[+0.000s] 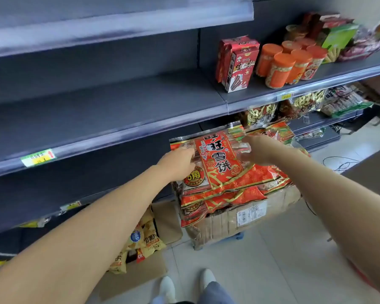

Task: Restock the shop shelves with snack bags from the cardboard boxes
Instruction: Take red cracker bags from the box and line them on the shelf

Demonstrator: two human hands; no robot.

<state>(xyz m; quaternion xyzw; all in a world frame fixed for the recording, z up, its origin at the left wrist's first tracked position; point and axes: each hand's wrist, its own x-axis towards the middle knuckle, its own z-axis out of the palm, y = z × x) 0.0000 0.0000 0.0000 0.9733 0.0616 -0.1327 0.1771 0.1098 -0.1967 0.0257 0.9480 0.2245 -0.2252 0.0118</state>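
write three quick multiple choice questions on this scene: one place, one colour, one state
1. The red cartons stand where? A left of the jars B right of the jars C on the floor
2. The jars' lids are? A blue B orange C white
3. The top red snack bag is? A on a shelf B on the floor C held by both hands
1 A, cartons sit at the jars' left; 2 B, every lid shows orange; 3 C, left hand and right hand grip its edges.
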